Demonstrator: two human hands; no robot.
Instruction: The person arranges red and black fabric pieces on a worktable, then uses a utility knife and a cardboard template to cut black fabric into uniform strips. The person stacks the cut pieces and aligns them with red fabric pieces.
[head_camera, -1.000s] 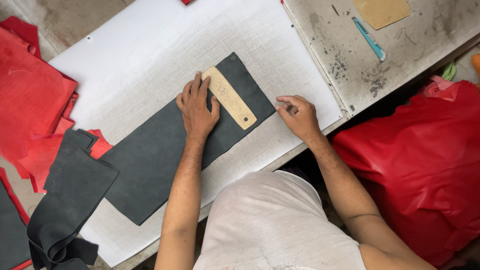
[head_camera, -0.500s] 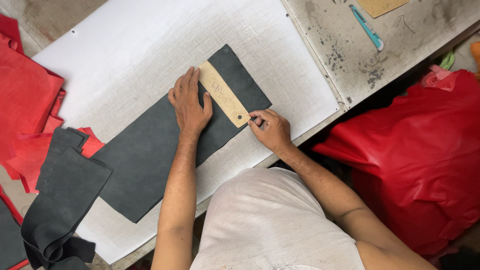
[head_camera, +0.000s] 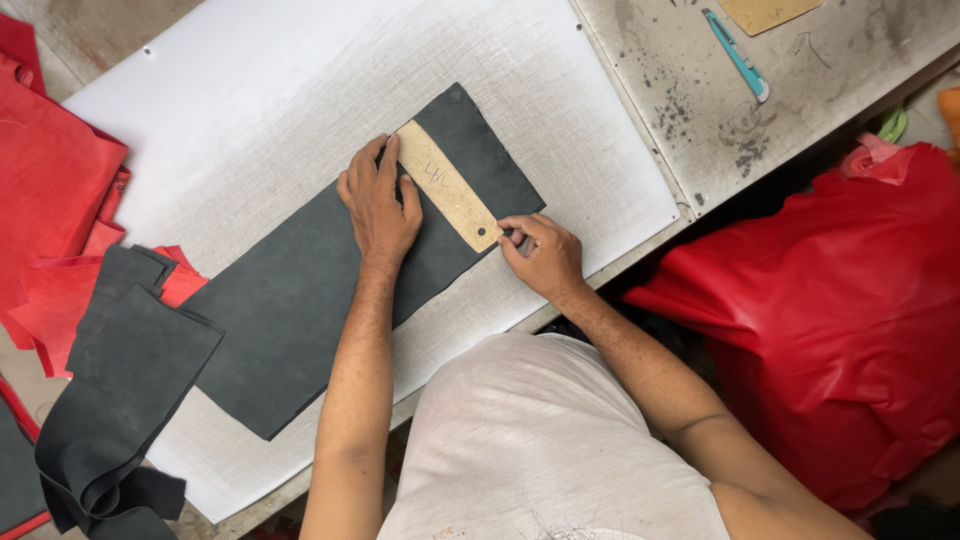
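A long dark grey leather sheet (head_camera: 300, 300) lies diagonally on a white cutting board (head_camera: 250, 110). A narrow tan cardboard template (head_camera: 450, 195) rests on the sheet's far right end. My left hand (head_camera: 380, 205) lies flat with spread fingers, pressing the template's left side and the leather. My right hand (head_camera: 545, 255) is at the template's near end by the sheet's edge. Its fingers are pinched around a small thin tool that is mostly hidden.
Red leather pieces (head_camera: 50, 190) are piled at the left, with folded dark grey leather strips (head_camera: 120, 400) in front of them. A teal utility knife (head_camera: 735, 55) and a tan piece (head_camera: 765, 12) lie on the stained grey table (head_camera: 800, 100). A big red bag (head_camera: 850, 300) sits at my right.
My right hand has moved left from the board's edge to the near end of the template. My left hand has stayed pressed on the template.
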